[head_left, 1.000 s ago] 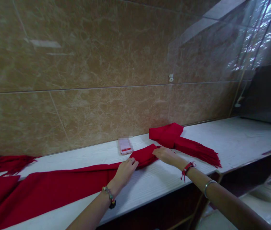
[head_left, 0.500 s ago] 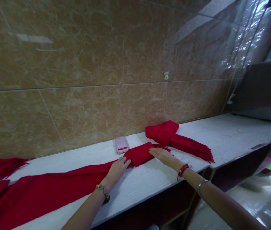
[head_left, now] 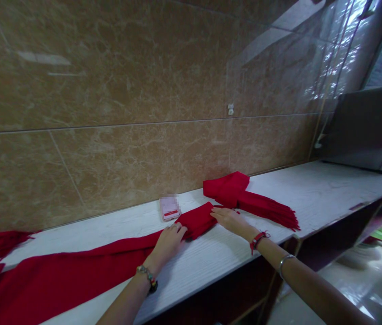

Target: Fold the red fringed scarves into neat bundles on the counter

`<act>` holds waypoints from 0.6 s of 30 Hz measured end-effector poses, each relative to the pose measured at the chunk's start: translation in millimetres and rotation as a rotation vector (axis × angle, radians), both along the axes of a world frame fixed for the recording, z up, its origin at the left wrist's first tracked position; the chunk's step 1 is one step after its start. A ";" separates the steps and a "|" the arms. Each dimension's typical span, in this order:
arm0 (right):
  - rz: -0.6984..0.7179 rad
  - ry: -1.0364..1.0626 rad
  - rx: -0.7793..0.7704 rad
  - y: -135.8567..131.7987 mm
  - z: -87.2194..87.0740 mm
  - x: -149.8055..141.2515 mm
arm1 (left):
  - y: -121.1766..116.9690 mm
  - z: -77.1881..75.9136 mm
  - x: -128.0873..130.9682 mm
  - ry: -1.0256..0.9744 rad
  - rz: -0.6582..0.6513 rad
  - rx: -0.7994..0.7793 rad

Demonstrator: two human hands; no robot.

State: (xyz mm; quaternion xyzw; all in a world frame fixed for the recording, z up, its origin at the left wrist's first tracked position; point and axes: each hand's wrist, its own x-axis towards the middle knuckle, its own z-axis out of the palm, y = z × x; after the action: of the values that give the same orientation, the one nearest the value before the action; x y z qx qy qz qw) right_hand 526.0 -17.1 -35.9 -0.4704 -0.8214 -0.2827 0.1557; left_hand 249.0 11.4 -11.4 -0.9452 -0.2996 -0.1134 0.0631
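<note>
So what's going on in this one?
A person's left hand and right hand are on opposite ends of a folded section of red cloth on a white counter. More red fabric, fringed at one end, lies past the right hand, and a phone-like item lies behind the folded section.

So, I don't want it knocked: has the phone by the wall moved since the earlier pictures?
No, no visible shift: the phone keeps its place below and left of the white wall fitting.
</note>
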 end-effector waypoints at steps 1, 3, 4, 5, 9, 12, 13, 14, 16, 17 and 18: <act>0.005 -0.004 0.004 -0.4 2.3 -0.4 | 0.9 0.2 3.3 0.032 0.010 0.023; 0.000 0.003 0.003 -0.3 7.0 0.8 | 3.4 3.3 6.7 0.036 0.018 0.069; -0.009 0.011 0.004 0.0 8.5 2.3 | 4.4 5.6 6.6 0.012 0.018 0.090; -0.019 0.019 0.008 0.4 9.0 4.3 | 4.9 7.6 5.4 -0.017 0.016 0.108; -0.010 -0.021 0.008 0.0 0.1 12.3 | 0.8 6.3 -2.7 0.010 -0.048 0.087; 0.006 -0.068 -0.010 -1.4 -9.5 15.3 | -4.2 -3.6 -6.0 0.057 -0.115 0.020; 0.005 -0.073 -0.015 -1.5 -11.4 15.6 | -5.0 -6.6 -6.4 0.050 -0.122 0.004; 0.002 -0.075 -0.020 -1.4 -12.4 15.8 | -5.4 -9.0 -6.5 0.036 -0.124 -0.008; -0.002 -0.079 -0.030 -0.8 -12.6 15.8 | -5.3 -11.3 -6.0 0.011 -0.123 -0.019; -0.003 -0.079 -0.033 -0.3 -12.5 15.8 | -5.1 -11.5 -5.6 0.004 -0.122 -0.020; -0.003 -0.077 -0.034 0.0 -12.4 15.8 | -5.0 -11.4 -5.0 -0.003 -0.114 -0.015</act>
State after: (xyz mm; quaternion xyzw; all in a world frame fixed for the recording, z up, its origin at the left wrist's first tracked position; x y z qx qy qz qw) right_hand 541.8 -17.1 -48.4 -0.4628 -0.8307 -0.2869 0.1156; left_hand 244.1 6.4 -22.8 -0.9610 -0.2463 -0.1160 0.0491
